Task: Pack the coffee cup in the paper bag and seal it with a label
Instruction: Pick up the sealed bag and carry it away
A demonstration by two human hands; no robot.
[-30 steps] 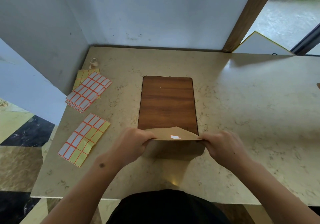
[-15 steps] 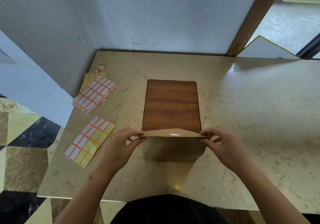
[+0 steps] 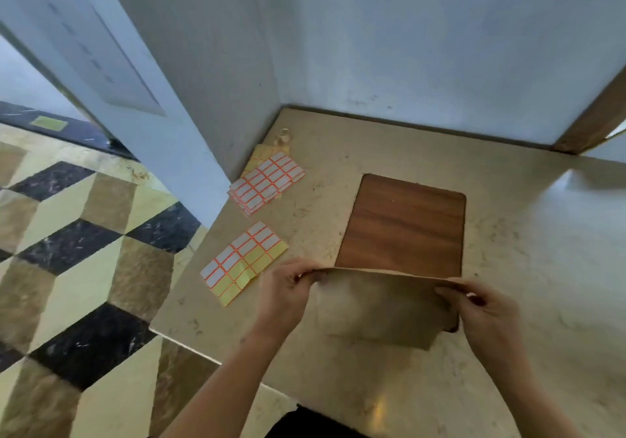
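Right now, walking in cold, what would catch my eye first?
Two bare hands, left hand and right hand, pinch the top corners of a brown paper bag at the table's near edge. Behind it lies a dark wooden board; to the left sit orange-bordered white label sheets.

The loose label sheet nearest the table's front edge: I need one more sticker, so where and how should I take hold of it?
Take the label sheet at its near yellow corner, coming in from the left with the left hand. It lies flat on the table, and that corner, already stripped of stickers, curls up slightly, which probably gives fingertips an edge to pinch. The hand must first release the paper bag.
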